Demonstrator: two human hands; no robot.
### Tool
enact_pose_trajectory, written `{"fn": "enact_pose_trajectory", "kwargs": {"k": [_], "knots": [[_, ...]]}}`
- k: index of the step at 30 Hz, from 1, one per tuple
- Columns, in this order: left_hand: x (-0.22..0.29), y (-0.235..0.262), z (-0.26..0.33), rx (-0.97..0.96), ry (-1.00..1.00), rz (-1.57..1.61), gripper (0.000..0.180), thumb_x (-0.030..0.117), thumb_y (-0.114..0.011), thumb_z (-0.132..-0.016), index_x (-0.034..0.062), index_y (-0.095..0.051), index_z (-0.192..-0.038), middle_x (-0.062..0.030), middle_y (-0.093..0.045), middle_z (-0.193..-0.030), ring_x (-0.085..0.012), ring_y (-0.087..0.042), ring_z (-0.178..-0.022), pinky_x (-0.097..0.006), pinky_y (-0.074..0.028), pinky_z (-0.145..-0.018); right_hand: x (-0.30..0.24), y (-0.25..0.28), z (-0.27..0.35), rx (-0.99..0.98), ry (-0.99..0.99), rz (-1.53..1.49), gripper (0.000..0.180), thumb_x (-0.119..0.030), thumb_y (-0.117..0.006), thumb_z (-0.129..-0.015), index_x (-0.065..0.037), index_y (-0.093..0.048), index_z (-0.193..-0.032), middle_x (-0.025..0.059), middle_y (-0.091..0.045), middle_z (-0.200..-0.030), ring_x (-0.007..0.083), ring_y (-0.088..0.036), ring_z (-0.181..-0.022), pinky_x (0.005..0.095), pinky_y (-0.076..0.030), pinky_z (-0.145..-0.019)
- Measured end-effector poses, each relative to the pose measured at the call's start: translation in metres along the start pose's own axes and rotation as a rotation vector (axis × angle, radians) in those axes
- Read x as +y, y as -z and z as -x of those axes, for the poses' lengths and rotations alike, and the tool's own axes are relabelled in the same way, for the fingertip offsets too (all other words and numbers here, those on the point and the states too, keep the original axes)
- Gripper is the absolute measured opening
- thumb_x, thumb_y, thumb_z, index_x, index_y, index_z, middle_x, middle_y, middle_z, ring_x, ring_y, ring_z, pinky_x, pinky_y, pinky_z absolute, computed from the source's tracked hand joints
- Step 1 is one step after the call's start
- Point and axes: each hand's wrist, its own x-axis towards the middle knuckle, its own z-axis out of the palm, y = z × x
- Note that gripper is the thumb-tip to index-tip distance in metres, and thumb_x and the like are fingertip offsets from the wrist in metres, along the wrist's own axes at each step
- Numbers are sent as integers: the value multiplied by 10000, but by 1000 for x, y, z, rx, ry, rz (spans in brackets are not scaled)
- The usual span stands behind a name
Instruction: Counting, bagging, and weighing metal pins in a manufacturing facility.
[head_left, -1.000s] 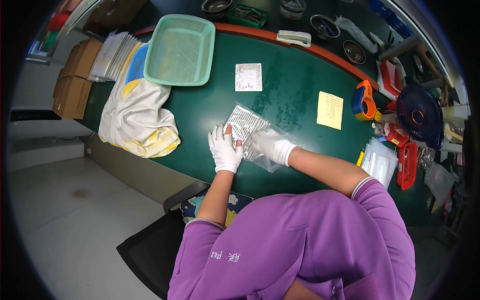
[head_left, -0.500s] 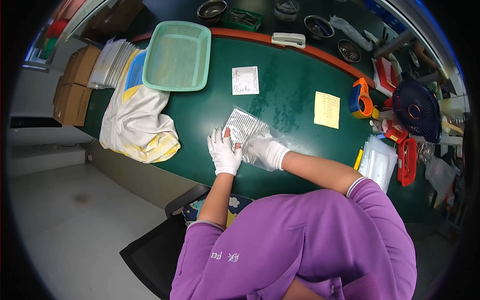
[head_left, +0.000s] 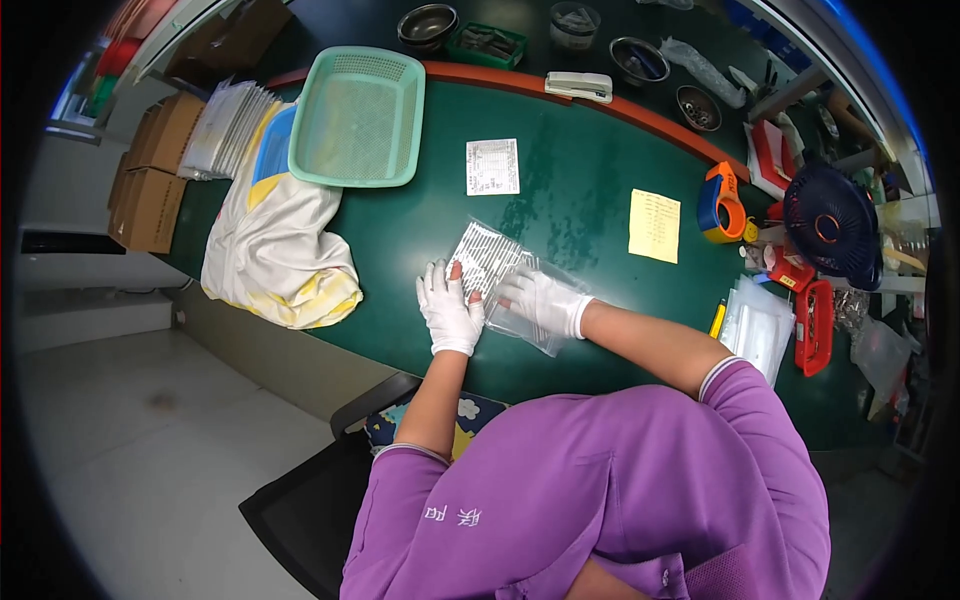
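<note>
A clear plastic bag (head_left: pixel 484 252) lies flat on the green tabletop, with rows of thin silvery strips or rods inside; I cannot make out exactly what they are. My left hand (head_left: pixel 449 312), in a white glove that leaves the thumb and a fingertip bare, rests with fingers spread along the bag's left edge. Across the bag's right part lies my right hand (head_left: pixel 547 302), also white-gloved, its fingers stretched out flat and pointing left. Its palm hides some of the bag, whose clear end shows beneath and beyond the hand.
A printed slip (head_left: pixel 492 167) and a yellow note (head_left: pixel 654 226) lie beyond the bag. To the left are a mint-green basket (head_left: pixel 405 160) and a crumpled white-and-yellow cloth (head_left: pixel 265 255). A tape dispenser (head_left: pixel 722 205), plastic bags (head_left: pixel 757 330) and a red tray (head_left: pixel 815 330) sit right. A stapler (head_left: pixel 579 86) rests at the back ledge.
My right hand has slid a little to the right and flattened over the bag, with its fingers more stretched out. My left hand stays at the bag's left edge.
</note>
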Motion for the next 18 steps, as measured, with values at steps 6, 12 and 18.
{"fn": "enact_pose_trajectory", "kwargs": {"k": [6, 12, 18], "knots": [[-6, -3, 3, 13, 3, 29, 489, 203, -544, -692, 32, -440, -1139, -188, -407, -1210, -365, -336, -1174, -508, -206, -1003, -3, 2, -10, -292, -109, -68, 280, -222, -551, -708, -81, -556, -949, 45, -533, -999, 184, -518, -924, 303, -393, -803], [-3, -1, 0, 23, 3, 50, 469, 189, -539, -698, 36, -446, -1132, -191, -419, -1196, -364, -349, -1164, -509, -215, -998, 1, 15, -6, -381, 123, 83, 161, -227, -527, -706, -104, -614, -761, 9, -577, -774, 182, -555, -790, 303, -396, -725], [-3, 2, -2, 37, -7, 37, 441, 179, -520, -720, 32, -445, -1128, -192, -426, -1181, -384, -374, -1135, -511, -240, -988, 4, 25, -4, -517, 273, 43, 102, -196, -536, -671, -136, -600, -618, 20, -569, -667, 188, -568, -678, 305, -435, -629]]}}
